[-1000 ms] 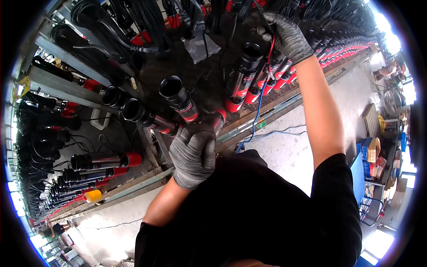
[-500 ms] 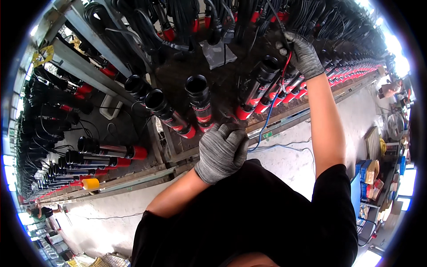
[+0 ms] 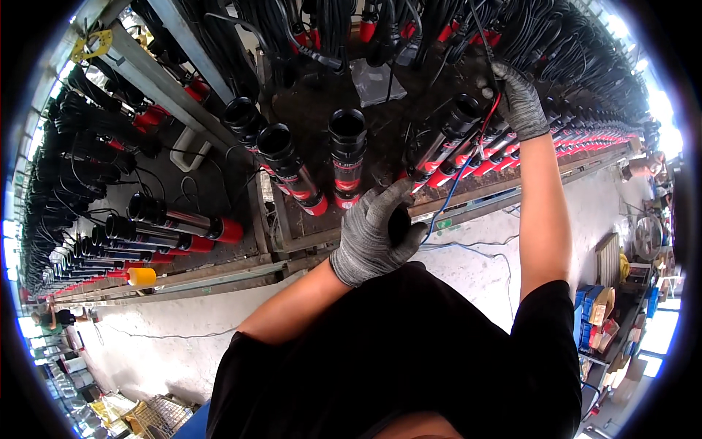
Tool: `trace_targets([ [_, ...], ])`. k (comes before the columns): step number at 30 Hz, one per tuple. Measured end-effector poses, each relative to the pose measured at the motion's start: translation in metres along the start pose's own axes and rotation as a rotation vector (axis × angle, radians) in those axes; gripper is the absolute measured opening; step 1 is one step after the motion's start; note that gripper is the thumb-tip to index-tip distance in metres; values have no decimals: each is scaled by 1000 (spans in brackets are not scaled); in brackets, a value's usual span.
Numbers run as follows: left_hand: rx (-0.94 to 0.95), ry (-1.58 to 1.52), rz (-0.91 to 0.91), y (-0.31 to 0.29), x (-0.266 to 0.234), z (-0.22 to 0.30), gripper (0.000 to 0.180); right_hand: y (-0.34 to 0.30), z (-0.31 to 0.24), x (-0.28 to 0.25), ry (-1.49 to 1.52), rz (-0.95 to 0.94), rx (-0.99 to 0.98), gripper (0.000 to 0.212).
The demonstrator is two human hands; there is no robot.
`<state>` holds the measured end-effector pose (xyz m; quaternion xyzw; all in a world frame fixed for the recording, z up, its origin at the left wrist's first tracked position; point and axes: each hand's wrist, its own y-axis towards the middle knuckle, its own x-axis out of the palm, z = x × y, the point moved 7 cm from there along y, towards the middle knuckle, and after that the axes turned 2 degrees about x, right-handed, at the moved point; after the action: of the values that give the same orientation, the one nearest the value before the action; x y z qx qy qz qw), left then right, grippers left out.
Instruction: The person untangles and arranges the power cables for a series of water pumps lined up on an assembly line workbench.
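Note:
Both my hands wear grey knit gloves. My right hand [image 3: 518, 95], raised at the far right, pinches a black cable [image 3: 481, 33]. Red and blue wires [image 3: 459, 179] trail below it past a row of cylinders. My left hand [image 3: 374, 235] is at the bench's front edge, its thumb spread from the fingers; the dark patch between them cannot be made out. Just beyond it stands a cylinder [image 3: 346, 157] with an open black top, printed body and red base. A similar cylinder [image 3: 292, 172] leans at its left, and another [image 3: 444, 139] at its right.
Black cable bundles [image 3: 541, 44] hang along the back. A clear plastic bag [image 3: 376, 82] lies on the dark bench. More cylinders [image 3: 183, 223] line the left side, near a yellow cylindrical piece [image 3: 141, 276]. A metal post [image 3: 157, 95] rises at left. Shelves with boxes [image 3: 596, 314] stand at right.
My left hand has turned, and its thumb and fingers have spread apart. My right hand still grips the cable. The view has shifted, so the bench things sit farther right and slightly lower.

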<state>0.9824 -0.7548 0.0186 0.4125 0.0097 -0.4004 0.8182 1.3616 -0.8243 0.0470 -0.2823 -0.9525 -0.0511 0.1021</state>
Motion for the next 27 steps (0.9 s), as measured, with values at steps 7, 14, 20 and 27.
trace_targets([
  [7,34,-13,-15,2,-4,7,73,-5,-6,12,25,73,6,33],
  [14,56,4,-47,-2,2,9,72,-3,-8,8,-21,126,-46,26],
  [20,61,40,-39,-3,4,10,71,-11,-14,26,2,123,-45,32],
  [27,-37,-55,-3,1,-1,6,63,-9,-9,19,113,79,-16,34],
])
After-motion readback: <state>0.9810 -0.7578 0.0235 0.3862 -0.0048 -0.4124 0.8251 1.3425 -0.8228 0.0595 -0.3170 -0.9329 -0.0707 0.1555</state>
